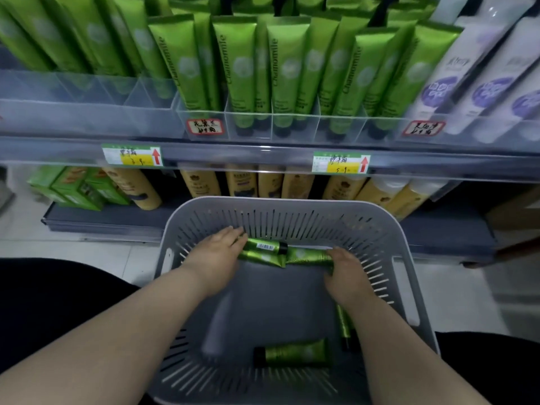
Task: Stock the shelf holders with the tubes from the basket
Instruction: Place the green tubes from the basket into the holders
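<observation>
Tubes lie crosswise along the basket wall, left hand flat atop, right hand gripping one end.

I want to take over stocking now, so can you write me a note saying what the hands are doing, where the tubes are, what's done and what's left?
Left grip: fingers laid over the end of the barcode tube at the basket's far end; hold unclear.
Right grip: fingers curled round the Chamomile tube.
Basket: also holds a front tube and a side tube under the right forearm.
Done: the shelf holders already carry many green tubes.
Left: every tube in the basket is yet to go up.
</observation>
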The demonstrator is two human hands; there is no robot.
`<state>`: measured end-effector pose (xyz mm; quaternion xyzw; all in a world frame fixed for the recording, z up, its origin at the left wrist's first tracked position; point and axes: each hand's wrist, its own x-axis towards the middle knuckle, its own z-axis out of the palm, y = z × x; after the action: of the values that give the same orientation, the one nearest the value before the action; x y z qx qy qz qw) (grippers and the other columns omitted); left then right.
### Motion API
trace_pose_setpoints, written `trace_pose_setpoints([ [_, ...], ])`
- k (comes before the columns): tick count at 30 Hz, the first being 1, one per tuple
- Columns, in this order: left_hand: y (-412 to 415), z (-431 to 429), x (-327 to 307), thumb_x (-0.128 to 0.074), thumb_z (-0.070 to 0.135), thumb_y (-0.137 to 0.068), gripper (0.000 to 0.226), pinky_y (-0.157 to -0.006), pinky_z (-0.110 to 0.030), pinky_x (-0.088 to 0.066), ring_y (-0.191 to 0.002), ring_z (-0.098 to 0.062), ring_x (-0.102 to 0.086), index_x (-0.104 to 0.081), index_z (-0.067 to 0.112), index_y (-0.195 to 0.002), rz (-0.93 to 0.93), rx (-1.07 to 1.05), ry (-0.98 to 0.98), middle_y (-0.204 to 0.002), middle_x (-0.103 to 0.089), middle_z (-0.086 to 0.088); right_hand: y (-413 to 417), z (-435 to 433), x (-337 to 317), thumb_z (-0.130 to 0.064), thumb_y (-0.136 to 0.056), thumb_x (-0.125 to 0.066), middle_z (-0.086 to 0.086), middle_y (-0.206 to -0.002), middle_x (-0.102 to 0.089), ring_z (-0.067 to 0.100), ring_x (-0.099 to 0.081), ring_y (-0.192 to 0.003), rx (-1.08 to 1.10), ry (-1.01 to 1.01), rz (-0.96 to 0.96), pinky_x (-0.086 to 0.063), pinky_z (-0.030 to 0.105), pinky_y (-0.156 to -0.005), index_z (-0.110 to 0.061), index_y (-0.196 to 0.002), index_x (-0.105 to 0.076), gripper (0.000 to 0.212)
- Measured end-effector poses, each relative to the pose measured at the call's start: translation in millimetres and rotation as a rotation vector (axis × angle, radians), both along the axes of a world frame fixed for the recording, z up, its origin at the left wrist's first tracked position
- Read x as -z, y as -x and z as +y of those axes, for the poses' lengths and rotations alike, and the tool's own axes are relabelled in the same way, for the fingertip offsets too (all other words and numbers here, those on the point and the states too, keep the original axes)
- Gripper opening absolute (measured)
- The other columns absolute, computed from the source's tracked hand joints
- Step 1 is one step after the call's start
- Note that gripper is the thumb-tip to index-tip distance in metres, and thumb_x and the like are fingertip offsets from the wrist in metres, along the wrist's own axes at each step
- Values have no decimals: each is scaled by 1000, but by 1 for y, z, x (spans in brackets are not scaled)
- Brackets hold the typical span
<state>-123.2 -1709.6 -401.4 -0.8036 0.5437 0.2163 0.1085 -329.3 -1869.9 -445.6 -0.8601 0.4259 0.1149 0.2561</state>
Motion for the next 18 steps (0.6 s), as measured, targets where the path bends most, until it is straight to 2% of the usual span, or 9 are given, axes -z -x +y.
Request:
trace_pose_setpoints([
  [3,-2,-6,12,-37,20,-96,65,-115,-30,-7,-144,-16,-3,-1,18,-150,-2,-27,-53,-158,-1,2,-3,-4,12,-11,-95,-41,3,-159,-9,20,-4,-146,-40,31,58,-8,31,-120,-13,-149,-20,59],
  [6,-3,-11,27,-39,20,-94,67,-114,-32,-11,-141,-22,-10,-2,15,-150,-65,-20,-104,-155,-9,-3,-4,-6,21,-9,-95,-38,0,-159,2,18,5,-146,-40,16,88,-5,32,-120,-16,-150,-15,60],
  [9,-1,-20,35,-41,19,-92,63,-108,-35,-23,-129,-27,-25,-14,13,-148,-178,19,-110,-142,-25,-8,-4,-8,25,-11,-94,-41,3,-158,-10,21,-6,-146,-63,47,134,-9,31,-119,-13,-149,-17,61],
  [12,0,-23,41,-42,14,-91,47,-99,-37,-33,-120,-29,-32,-35,14,-138,-206,28,-171,-131,-31,-10,-6,-12,26,-16,-92,-43,9,-145,-32,28,-27,-133,-81,157,170,-25,36,-112,-12,-143,-30,53],
  [15,-1,-16,51,-44,6,-90,45,-97,-40,-39,-121,-32,-34,-33,12,-134,-143,-82,-266,-133,-29,-14,-11,-12,25,-20,-93,-45,11,-137,-37,30,-32,-126,-90,143,244,-31,38,-106,-15,-138,-38,46],
  [18,-1,-12,61,-45,3,-89,45,-100,-42,-39,-123,-33,-38,-33,10,-132,-17,-214,-298,-134,-32,-16,-11,-6,26,-14,-89,-45,11,-137,-42,31,-35,-125,-84,113,283,-30,39,-104,-14,-134,-38,46],
])
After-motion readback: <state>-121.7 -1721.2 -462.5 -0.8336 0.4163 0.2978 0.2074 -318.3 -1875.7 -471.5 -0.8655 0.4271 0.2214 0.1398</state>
